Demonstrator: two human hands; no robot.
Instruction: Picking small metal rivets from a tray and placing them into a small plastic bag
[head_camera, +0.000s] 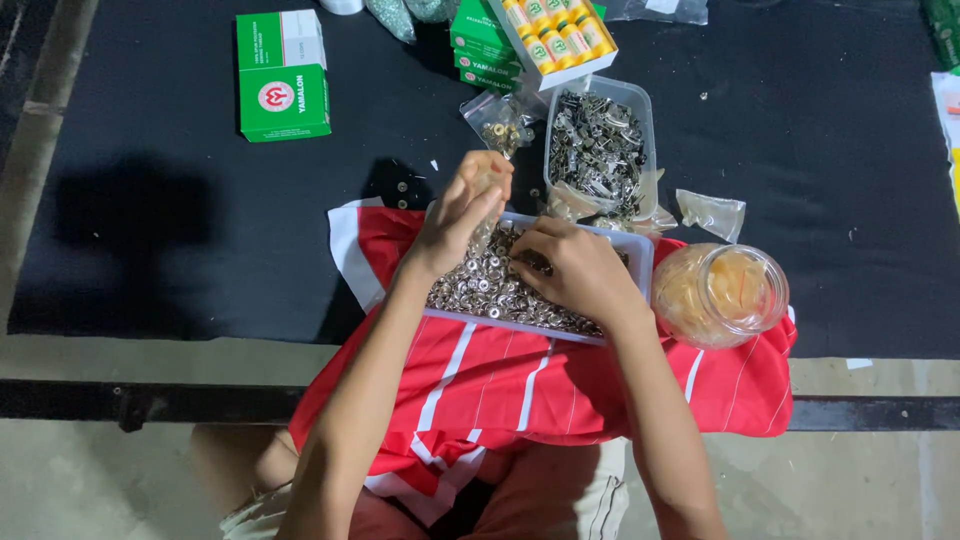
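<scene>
A person seated at a dark surface (180, 230) works over a shallow clear tray of small silver metal rings (480, 290), which rests on a red garment with white stripes (520, 385) draped across the surface's near edge and the person's lap. The left hand (462, 208) is raised just above the tray's far left corner, its fingers (488, 196) drawn closely together in a pinch; whether they grip a ring or a scrap of clear plastic cannot be told. The right hand (575, 268) lies palm-down on the heap of rings, fingers curled and pressed into the pieces, covering the middle of the tray. The rings are shiny, round and piled in a loose layer that fills the tray. Just behind it stands a clear tub of darker metal clips (600, 150), with a small clear bag of brass-coloured pieces (497, 125) to its left. A clear jar with pale orange contents (720, 293) lies on its side right of the tray. Green-and-white boxes (283, 75) sit farther back on the left.
</scene>
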